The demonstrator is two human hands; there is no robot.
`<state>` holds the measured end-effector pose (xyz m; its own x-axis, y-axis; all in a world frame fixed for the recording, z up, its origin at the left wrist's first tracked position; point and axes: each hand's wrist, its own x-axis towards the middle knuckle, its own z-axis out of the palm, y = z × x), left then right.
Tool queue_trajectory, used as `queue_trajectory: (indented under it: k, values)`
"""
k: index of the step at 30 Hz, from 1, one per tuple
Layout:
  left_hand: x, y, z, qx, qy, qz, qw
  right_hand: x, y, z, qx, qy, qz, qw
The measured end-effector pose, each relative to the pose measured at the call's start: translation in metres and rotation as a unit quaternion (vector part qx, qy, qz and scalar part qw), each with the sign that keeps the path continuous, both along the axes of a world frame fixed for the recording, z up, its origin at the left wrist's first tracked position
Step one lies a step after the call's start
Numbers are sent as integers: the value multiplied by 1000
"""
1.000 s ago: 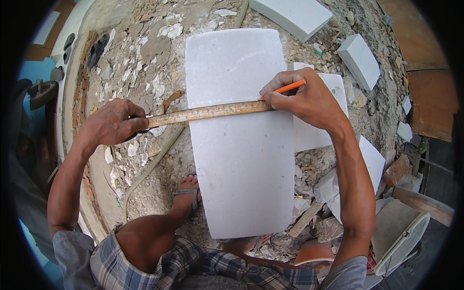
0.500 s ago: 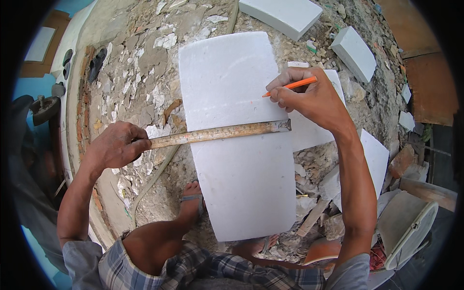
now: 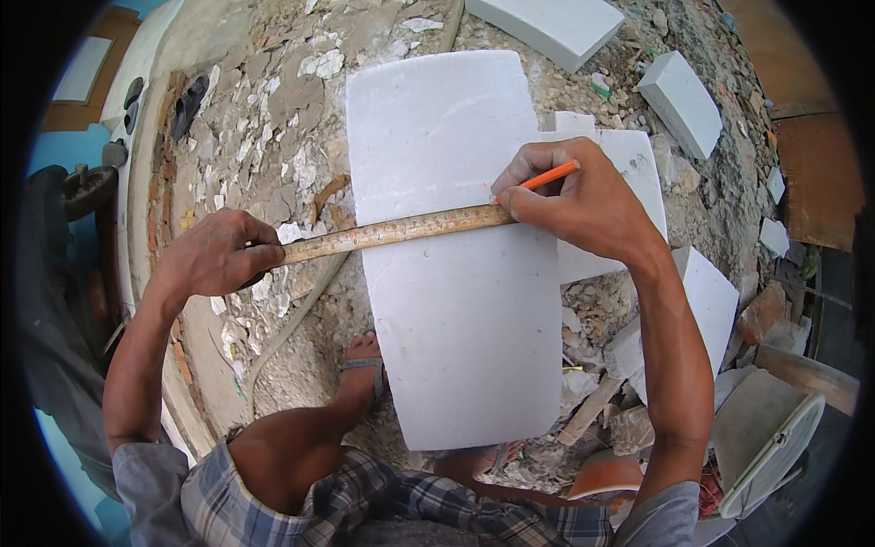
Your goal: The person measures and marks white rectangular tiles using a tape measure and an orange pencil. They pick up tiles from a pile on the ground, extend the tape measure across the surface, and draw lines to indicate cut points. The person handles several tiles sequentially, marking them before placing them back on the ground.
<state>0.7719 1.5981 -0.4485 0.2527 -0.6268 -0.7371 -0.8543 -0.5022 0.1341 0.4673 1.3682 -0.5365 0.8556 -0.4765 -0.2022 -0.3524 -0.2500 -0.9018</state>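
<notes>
A white lightweight block (image 3: 465, 346) stands before me with its broad face up. Across its middle lies a worn, yellowish tape measure blade (image 3: 401, 231), slightly tilted up to the right. My left hand (image 3: 219, 255) pinches the blade's left part, off the block's left edge. In my right hand (image 3: 574, 196) is an orange pencil (image 3: 551, 174), its tip down near the block's surface just above the tape. The fingers of that hand cover the tape's right end, so I cannot tell whether they grip it.
More white blocks lie at the far right, one long block (image 3: 551, 27) and a shorter one (image 3: 682, 102). Rubble and broken pieces cover the ground. A pale bucket (image 3: 766, 438) sits at the lower right. My sandalled foot (image 3: 363, 365) is left of the block.
My right hand has come down with the pencil, from above the block to the tape's right end. The tape's right part has shifted up a little.
</notes>
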Motion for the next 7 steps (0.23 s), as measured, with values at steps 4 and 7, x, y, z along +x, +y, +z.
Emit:
queue_trajectory:
  k: [4, 7]
  values:
    - [0, 2, -4, 1, 4, 20, 1000, 0, 2, 1, 10, -4, -8, 1000]
    - [0, -5, -3, 2, 5, 8, 1000, 1, 1, 5, 16, 21, -16, 1000]
